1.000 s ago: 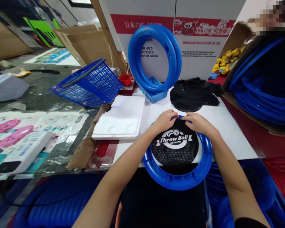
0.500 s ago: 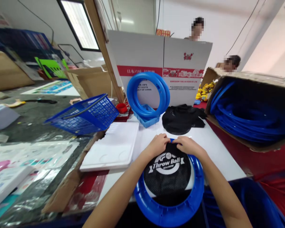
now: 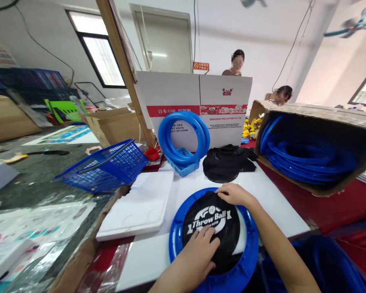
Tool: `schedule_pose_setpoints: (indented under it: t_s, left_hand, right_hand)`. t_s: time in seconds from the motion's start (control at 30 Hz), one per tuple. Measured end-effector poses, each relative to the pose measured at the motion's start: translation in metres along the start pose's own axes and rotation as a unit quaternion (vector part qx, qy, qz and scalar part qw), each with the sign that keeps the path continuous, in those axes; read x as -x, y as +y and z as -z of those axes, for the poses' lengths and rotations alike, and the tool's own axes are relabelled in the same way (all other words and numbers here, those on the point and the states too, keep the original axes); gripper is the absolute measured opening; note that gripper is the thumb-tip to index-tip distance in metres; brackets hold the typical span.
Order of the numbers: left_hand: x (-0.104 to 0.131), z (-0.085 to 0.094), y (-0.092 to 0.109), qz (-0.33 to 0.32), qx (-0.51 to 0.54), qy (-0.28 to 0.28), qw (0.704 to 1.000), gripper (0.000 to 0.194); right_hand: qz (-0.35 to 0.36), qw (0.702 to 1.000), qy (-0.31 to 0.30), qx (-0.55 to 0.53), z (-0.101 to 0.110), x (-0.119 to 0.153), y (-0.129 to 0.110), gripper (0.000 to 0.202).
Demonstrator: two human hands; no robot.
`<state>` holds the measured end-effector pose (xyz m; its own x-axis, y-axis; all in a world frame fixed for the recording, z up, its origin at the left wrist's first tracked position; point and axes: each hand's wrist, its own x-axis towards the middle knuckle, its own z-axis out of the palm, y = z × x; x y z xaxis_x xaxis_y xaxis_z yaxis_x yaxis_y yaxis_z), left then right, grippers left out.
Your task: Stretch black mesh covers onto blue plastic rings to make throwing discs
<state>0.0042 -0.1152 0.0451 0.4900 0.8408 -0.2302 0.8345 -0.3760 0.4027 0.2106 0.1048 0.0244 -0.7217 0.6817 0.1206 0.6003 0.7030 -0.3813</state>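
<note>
A blue plastic ring [image 3: 176,228] lies before me on the white table board, its near edge overhanging toward me. Within it sits a round black mesh net [image 3: 232,232] printed "Throw Ball". My right hand [image 3: 236,194] is at the far side of the ring, its fingertips closed on the net's edge by the rim. Over the lower middle of the net rests my left hand [image 3: 198,252], fingers slightly bent and apart, covering part of the print. A white gap shows between net and ring at the right.
More blue rings [image 3: 205,134] stand in a light-blue basket [image 3: 183,169]. Black nets [image 3: 222,162] are piled beside it. A carton [image 3: 323,189] of blue rings is at right; white foam boards [image 3: 140,207] and a blue basket [image 3: 106,167] are left. Two people are beyond the white carton panel [image 3: 171,89].
My left hand has left the far rim and come down toward me onto the net. My right hand remains at the far rim. The camera view has tilted upward.
</note>
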Motion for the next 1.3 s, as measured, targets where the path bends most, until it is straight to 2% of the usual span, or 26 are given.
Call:
schedule_pose_setpoints:
  t_s: [0.1,0.23,0.37,0.43,0.5,0.6,0.63,0.7,0.77,0.83,0.9,0.93,1.1,1.2,1.3]
  left_hand:
    - [-0.002,-0.006,-0.008,-0.004,0.027,0.05,0.998,0.013]
    - [-0.006,-0.011,-0.009,0.035,0.044,0.113,0.992,0.02]
    - [-0.009,-0.029,0.001,0.069,0.068,0.183,0.978,0.024]
    - [-0.013,-0.041,0.001,0.078,0.078,0.223,0.969,0.028]
    - [-0.017,-0.049,-0.004,0.08,0.089,0.263,0.957,0.031]
    - [-0.02,-0.052,-0.02,0.073,0.126,0.315,0.938,0.031]
    - [-0.021,-0.05,-0.025,0.067,0.139,0.326,0.933,0.031]
    - [-0.02,-0.045,-0.033,0.047,0.154,0.336,0.928,0.029]
    - [-0.02,-0.039,-0.037,0.018,0.15,0.336,0.93,0.027]
    - [-0.02,-0.037,-0.037,-0.013,0.126,0.335,0.934,0.021]
    - [-0.021,-0.038,-0.033,-0.034,0.079,0.347,0.934,0.016]
    - [-0.022,-0.039,-0.03,-0.034,0.053,0.36,0.931,0.019]
    - [-0.032,-0.05,-0.017,0.001,-0.017,0.451,0.892,0.025]
    - [-0.033,-0.054,-0.017,-0.015,0.006,0.479,0.877,0.025]
    - [-0.031,-0.055,-0.025,-0.035,0.087,0.468,0.879,0.017]
  right_hand:
    - [-0.002,1.0,0.005,0.01,-0.001,0.001,0.0,0.035]
    - [-0.02,1.0,0.017,0.001,-0.005,-0.002,0.008,0.035]
    - [-0.019,0.999,0.002,-0.034,0.004,-0.001,0.013,0.045]
    - [0.005,0.998,-0.014,-0.058,0.015,0.01,0.003,0.054]
    - [0.047,0.996,-0.02,-0.075,0.024,0.031,-0.018,0.061]
    - [0.144,0.986,-0.031,-0.078,0.014,0.07,-0.062,0.06]
    - [0.15,0.986,-0.021,-0.066,0.004,0.082,-0.075,0.058]
    - [0.116,0.992,0.034,-0.031,-0.021,0.097,-0.093,0.038]
    - [0.081,0.992,0.095,-0.013,-0.045,0.102,-0.101,0.028]
    - [0.06,0.987,0.148,-0.019,-0.059,0.1,-0.101,0.025]
    - [0.053,0.98,0.187,-0.036,-0.065,0.096,-0.098,0.022]
    - [0.054,0.977,0.2,-0.043,-0.065,0.093,-0.097,0.022]
    - [0.066,0.964,0.257,-0.019,-0.069,0.081,-0.094,0.02]
    - [0.09,0.953,0.289,-0.014,-0.069,0.079,-0.09,0.023]
    - [0.123,0.956,0.265,-0.03,-0.064,0.089,-0.088,0.027]
